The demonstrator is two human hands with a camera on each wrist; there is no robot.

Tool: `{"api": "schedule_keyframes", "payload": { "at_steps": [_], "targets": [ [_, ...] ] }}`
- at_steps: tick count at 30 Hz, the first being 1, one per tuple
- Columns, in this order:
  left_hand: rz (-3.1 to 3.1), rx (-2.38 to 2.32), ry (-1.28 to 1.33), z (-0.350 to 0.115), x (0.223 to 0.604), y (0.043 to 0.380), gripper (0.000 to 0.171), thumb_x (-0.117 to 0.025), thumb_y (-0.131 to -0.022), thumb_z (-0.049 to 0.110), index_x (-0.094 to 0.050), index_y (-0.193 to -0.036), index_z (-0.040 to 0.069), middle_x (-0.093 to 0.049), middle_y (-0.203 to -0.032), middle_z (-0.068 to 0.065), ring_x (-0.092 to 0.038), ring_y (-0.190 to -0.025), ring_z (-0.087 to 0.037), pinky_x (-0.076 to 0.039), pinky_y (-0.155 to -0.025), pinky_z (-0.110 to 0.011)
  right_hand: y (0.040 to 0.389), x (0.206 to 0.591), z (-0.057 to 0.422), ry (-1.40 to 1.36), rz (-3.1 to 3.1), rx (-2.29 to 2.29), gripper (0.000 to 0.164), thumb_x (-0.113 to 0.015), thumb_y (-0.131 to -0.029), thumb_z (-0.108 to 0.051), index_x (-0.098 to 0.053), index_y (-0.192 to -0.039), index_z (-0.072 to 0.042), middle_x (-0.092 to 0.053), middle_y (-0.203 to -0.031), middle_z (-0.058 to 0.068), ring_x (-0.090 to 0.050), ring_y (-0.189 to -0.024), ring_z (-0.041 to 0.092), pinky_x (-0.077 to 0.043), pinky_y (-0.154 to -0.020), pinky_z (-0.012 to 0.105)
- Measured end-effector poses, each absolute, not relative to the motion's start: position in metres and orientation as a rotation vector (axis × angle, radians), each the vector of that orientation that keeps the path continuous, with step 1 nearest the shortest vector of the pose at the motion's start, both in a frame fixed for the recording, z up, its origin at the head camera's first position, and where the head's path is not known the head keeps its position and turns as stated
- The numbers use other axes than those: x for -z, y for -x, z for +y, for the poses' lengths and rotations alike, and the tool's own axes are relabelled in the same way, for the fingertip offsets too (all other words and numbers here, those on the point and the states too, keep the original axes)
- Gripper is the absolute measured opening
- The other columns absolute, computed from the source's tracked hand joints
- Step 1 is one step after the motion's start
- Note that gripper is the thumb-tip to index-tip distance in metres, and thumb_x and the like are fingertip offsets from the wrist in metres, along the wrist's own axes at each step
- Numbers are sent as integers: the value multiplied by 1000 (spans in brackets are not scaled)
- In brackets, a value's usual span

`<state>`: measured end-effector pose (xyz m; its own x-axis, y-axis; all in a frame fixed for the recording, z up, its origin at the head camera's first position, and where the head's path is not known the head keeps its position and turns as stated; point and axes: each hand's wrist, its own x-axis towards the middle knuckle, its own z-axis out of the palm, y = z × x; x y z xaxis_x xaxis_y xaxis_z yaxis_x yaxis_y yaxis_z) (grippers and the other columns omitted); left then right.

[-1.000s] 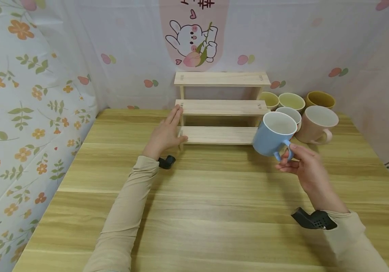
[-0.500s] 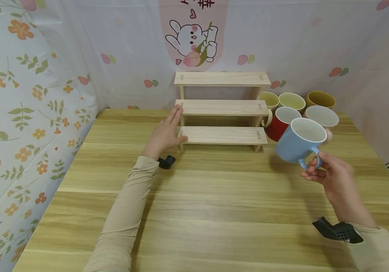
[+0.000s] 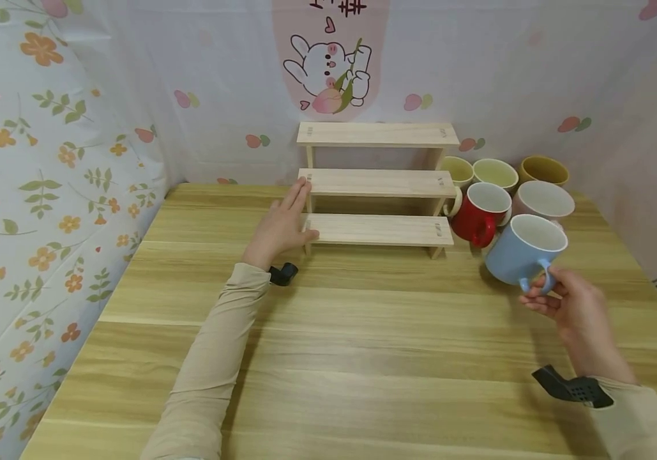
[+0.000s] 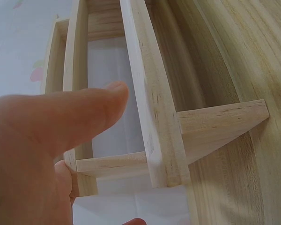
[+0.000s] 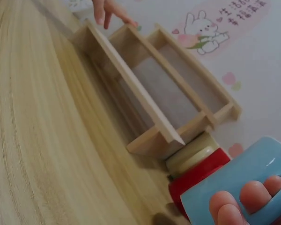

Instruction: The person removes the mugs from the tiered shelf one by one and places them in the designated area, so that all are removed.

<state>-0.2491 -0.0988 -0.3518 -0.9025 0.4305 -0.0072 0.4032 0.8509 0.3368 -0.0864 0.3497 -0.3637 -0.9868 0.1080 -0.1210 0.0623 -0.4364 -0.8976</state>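
Observation:
A light blue mug [image 3: 526,252], tilted, hangs by its handle from my right hand [image 3: 581,316], which pinches that handle with thumb and fingers. Whether its base touches the table is hard to tell. In the right wrist view the blue mug [image 5: 239,185] partly covers a red mug [image 5: 196,178]. The red mug [image 3: 472,214] stands just beyond it in the head view. At the left end of a three-tier wooden shelf [image 3: 380,229], my left hand [image 3: 279,230] rests with fingers extended on the middle tier, its thumb by the lowest tier.
Behind the red mug stand a pale pink mug [image 3: 543,199], a yellow-green cup [image 3: 496,174], another yellowish cup [image 3: 457,169] and a mustard cup [image 3: 543,170], crowded right of the shelf. Printed cloth [image 3: 219,76] hangs behind the wood-grain table [image 3: 362,358].
My right hand has carried the blue mug right and toward me, away from the shelf's right end. The red mug, hidden at first, now shows with its handle. My left hand stays put.

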Motion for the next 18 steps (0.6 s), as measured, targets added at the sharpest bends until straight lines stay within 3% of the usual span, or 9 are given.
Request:
{"api": "schedule_keyframes", "payload": {
  "at_steps": [4, 11, 18],
  "targets": [
    [2947, -489, -668, -98, 353, 250, 99, -65, -89, 40, 4, -154, 14, 8, -162, -2, -15, -147, -26, -15, -118, -52, 91, 370, 351, 274, -1722, -2590, 30, -48, -100, -15, -65, -83, 2, -67, -73, 10, -70, -63, 26, -59, -60, 34],
    [2960, -487, -662, -98, 354, 251, 99, -66, -88, 40, 3, -155, 14, 8, -162, -1, -18, -146, -28, -16, -118, -52, 100, 377, 350, 363, -1703, -2532, 34, -50, -98, -14, -67, -74, 2, -68, -66, 10, -70, -56, 25, -57, -53, 32],
    [2949, -492, -662, -99, 354, 251, 99, -65, -89, 41, 4, -154, 14, 10, -162, 0, -17, -147, -27, -15, -118, -51, 105, 384, 350, 332, -1643, -2585, 33, -49, -99, -12, -67, -75, 3, -68, -68, 12, -70, -58, 25, -58, -55, 32]
  ]
}}
